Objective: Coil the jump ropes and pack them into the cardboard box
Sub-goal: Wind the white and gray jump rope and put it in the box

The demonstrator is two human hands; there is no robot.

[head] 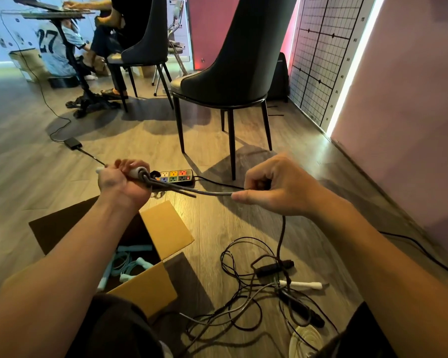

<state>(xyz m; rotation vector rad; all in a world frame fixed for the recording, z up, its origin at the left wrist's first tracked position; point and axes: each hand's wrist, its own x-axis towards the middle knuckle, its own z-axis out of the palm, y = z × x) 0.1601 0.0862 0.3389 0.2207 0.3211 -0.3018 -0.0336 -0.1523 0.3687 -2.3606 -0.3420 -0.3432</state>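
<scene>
My left hand (119,180) grips the white handle (137,172) of a grey jump rope (207,193), with a couple of rope loops gathered at the handle's end. My right hand (272,187) pinches the same rope farther along; the rope drops from it to the floor. An open cardboard box (163,226) sits below my left arm, with a light blue jump rope (126,263) coiled inside. On the floor to the right lies a tangle of ropes (246,293) with a black handle (274,268), a white handle (301,284) and another black handle (301,308).
A black chair (233,73) stands just beyond my hands, with a power strip (176,175) and its cables on the floor in front of it. A second chair (142,47), a desk and seated people are at the back left. A wall runs along the right.
</scene>
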